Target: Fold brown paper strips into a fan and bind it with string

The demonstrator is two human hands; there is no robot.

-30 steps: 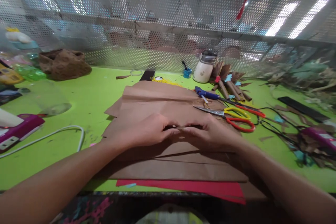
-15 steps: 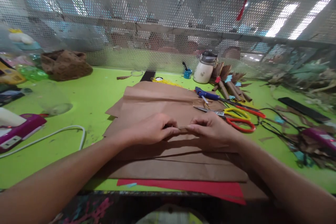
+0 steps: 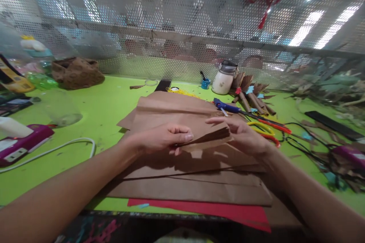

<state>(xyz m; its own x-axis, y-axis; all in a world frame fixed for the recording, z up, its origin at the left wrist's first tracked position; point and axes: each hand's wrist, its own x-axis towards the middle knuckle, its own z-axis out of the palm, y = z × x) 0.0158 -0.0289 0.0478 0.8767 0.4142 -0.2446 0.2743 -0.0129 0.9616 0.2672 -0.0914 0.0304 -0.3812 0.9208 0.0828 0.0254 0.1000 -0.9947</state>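
A perforated screen [image 3: 128, 38] stands along the far side of a green table [image 3: 107, 115]. Layered brown sheets [image 3: 171, 108] occupy the centre; a red sheet [image 3: 242, 214] protrudes beneath their near edge. 2 hands operate above the stack, with 1 folded paper strip [image 3: 212, 135] between them. The left hand [image 3: 162, 136] pinches the strip's left end between thumb and fingers. The right hand [image 3: 248, 136] has fingers extended behind the right end; whether it grips cannot be told. The step appears to be pleating; the next move likely calls for aligned layers and firm pressure.
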